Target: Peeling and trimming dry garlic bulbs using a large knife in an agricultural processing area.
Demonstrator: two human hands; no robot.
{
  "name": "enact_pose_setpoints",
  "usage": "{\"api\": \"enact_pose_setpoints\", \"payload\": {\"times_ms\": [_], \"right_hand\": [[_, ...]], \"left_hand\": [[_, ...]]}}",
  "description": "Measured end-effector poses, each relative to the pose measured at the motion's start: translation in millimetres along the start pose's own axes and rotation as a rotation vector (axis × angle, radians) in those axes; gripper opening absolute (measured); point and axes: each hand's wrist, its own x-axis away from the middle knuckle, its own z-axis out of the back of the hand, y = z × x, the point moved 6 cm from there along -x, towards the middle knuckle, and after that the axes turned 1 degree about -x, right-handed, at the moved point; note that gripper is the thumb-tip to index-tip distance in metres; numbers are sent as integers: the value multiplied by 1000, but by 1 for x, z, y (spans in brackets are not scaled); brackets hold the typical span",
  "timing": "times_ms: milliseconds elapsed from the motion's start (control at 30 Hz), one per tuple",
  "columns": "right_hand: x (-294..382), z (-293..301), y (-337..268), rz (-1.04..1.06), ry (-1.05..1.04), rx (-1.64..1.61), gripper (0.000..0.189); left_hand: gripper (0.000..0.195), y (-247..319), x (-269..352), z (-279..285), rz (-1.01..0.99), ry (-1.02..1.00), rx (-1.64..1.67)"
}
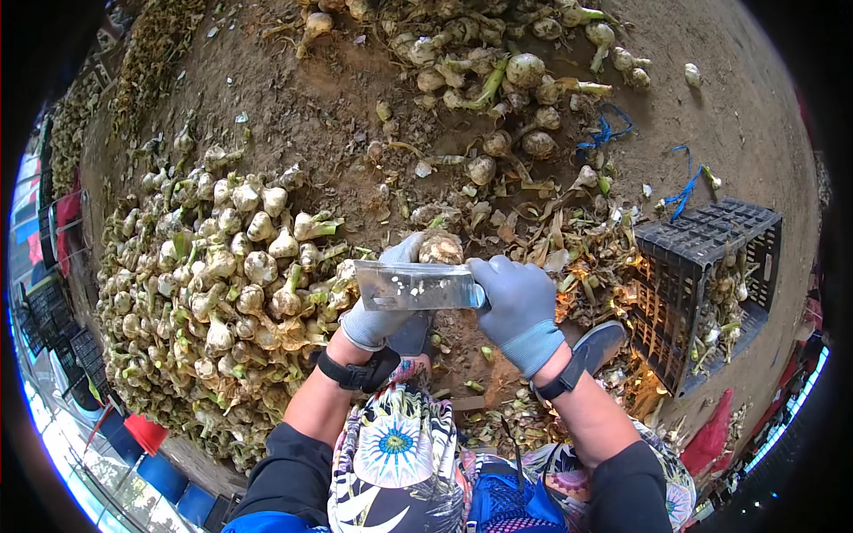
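My right hand (514, 300), in a grey-blue coated glove, grips the handle of a broad-bladed cleaver (420, 288). Its blade lies across in front of my left hand (374, 325), with small pale bits stuck to the metal. The gloved left hand holds a dirt-covered garlic bulb (441, 248) just beyond the blade's far edge. Part of that hand's fingers and palm is hidden behind the cleaver. Whether the blade touches the bulb cannot be made out. To the left of my hands spreads a large heap of trimmed garlic bulbs (226, 266).
Untrimmed garlic with stems (493, 73) lies ahead on the dirt floor (320, 106). A black plastic crate (706, 233) rests on its side at right, holding cut stalks (723, 313). Leaf scraps (586, 246) and blue twine (683, 193) lie nearby. A red bucket (145, 433) stands lower left.
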Motion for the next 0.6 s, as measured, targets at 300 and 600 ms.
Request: {"api": "enact_pose_setpoints", "payload": {"times_ms": [300,600], "right_hand": [[-1,-1,0,-2,-61,-67,28],[26,-27,56,-496,-121,-419,24]], "left_hand": [[51,-20,18,3,354,-78,561],[36,34,2,-11,86,-138,-84]]}}
